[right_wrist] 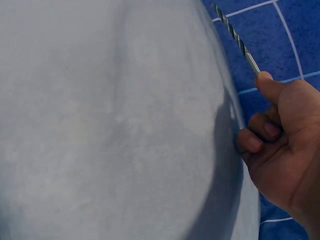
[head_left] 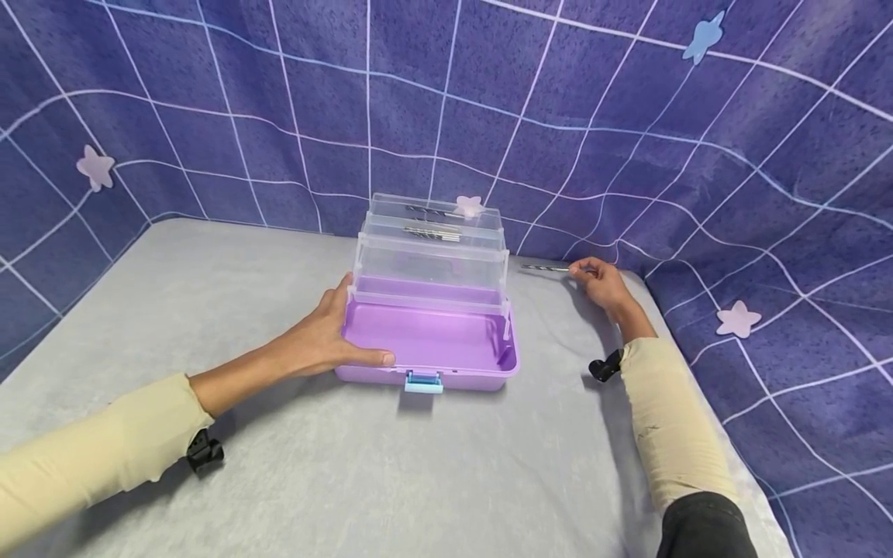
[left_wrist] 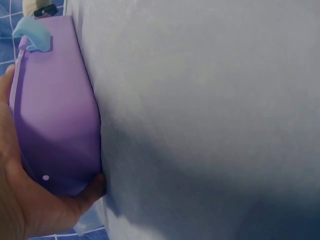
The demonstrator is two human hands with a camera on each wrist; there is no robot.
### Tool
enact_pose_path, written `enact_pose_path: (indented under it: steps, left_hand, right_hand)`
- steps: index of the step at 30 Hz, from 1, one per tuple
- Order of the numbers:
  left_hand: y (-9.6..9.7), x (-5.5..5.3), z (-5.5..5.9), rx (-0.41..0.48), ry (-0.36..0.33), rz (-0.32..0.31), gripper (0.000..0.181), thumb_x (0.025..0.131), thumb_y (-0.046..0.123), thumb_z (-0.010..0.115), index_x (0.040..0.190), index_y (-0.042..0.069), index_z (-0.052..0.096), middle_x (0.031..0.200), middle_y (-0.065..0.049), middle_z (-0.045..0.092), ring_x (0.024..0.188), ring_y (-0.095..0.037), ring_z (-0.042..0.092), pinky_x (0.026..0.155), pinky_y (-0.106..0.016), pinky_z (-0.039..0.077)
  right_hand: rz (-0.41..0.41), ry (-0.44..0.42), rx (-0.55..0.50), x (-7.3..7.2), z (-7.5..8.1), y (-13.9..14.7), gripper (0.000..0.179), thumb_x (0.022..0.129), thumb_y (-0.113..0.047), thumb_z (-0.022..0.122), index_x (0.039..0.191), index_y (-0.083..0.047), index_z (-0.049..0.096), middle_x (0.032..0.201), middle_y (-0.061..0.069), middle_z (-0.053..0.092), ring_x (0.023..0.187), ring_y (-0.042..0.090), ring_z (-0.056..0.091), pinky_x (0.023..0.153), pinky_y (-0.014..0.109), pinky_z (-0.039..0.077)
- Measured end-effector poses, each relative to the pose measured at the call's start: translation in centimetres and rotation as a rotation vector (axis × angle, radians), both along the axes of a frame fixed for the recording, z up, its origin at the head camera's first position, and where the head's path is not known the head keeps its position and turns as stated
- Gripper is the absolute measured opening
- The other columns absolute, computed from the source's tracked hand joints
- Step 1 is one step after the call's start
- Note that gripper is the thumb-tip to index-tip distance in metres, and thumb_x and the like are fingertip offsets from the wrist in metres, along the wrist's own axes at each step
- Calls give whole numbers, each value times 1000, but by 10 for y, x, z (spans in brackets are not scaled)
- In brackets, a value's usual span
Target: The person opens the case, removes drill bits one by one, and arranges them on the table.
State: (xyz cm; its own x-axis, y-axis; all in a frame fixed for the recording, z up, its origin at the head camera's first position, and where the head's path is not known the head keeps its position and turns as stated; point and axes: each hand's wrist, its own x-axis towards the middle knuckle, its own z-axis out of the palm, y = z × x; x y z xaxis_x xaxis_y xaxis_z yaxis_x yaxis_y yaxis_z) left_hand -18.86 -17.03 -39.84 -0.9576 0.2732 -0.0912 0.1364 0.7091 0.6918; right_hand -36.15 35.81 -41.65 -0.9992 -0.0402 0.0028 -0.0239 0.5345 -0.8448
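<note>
A purple storage box (head_left: 481, 381) stands unlatched on the grey surface, its clear tiered trays (head_left: 425, 260) raised at the back. Several drill bits (head_left: 434, 235) lie in the upper trays, while the purple bottom compartment holds nothing. My left hand (head_left: 324, 337) grips the box's left end, thumb over the front rim. In the left wrist view, the fingers wrap the end of the purple wall (left_wrist: 60, 110). To the right of the box, my right hand (head_left: 601, 287) pinches a twist drill bit (head_left: 544, 268) by its smooth shank, the fluted tip pointing left toward the trays.
A light blue latch (head_left: 423, 382) hangs at the box's front. Behind and to the right of the grey tabletop (head_left: 488, 473) rises a blue cloth (head_left: 530, 93) with white grid lines and star shapes. Small black devices (head_left: 605, 366) sit at both wrists.
</note>
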Motion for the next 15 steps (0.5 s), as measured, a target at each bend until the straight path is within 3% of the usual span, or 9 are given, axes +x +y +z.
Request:
enact_pose_path:
  steps: [8,15]
  left_hand:
    - [0,1,-1,15,10,2,167,74,80,94,181,17,-17,177,-31,28,152,-50,52,126,-74,44]
    - [-1,0,-1,18,12,2,166,74,79,94,181,18,-17,175,-30,30,152,-49,53,126,-74,44]
  right_hand:
    - [-4,7,0,0,-4,-2,32,117,-17,62,134,10,63,90,-15,63,74,0,52,67,18,48]
    - [-35,-5,97,0,0,-6,32,117,-19,62,136,6,64,89,-12,55,77,0,50,69,19,43]
